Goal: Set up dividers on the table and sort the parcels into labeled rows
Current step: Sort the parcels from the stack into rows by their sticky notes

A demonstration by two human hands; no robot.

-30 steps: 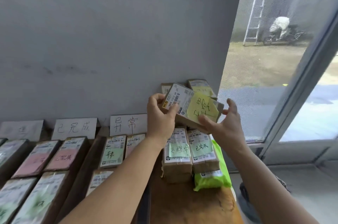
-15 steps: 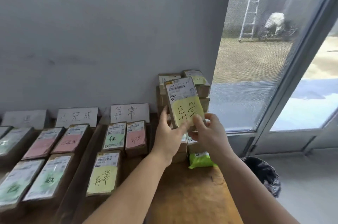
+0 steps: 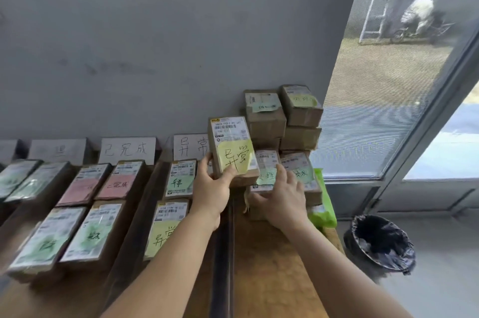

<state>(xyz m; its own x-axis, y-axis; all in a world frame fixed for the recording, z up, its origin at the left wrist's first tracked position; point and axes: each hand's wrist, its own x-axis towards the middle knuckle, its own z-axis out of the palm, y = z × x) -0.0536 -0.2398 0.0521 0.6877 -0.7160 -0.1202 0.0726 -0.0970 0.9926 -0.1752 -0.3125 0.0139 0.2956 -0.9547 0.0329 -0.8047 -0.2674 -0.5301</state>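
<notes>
Head view: left hand [image 3: 211, 188] grips a brown cardboard parcel [image 3: 233, 149] by its lower left corner, thumb across the front on the yellow note, fingers curled behind; the parcel is lifted clear of the desk [image 3: 272, 273], tilted slightly, in front of the white card reading 异常 [image 3: 190, 146]. It carries a white printed shipping label on top and a yellow sticky note [image 3: 237, 158] with handwritten black characters below. Right hand [image 3: 281, 198] lies on the low stack of parcels [image 3: 298, 175] just right of it, fingers spread and bent over a parcel with a pale green note, thumb at the stack's near left edge; whether it actually grasps that parcel I cannot tell. Behind, a taller stack of 2 columns of taped brown boxes [image 3: 282, 115] stands against the grey wall. A bright green plastic mailer [image 3: 322, 203] lies under and beside the low stack at the desk's right edge. Left of the dark divider strip [image 3: 134, 214], flat parcels lie in rows, wrapped and glossy, with pink, green and yellow notes; a second card reads 已完成 [image 3: 127, 150]. Desk surface is worn brown wood. On the floor to the right sits a bin with a black liner [image 3: 379, 243], beside the glass door.
</notes>
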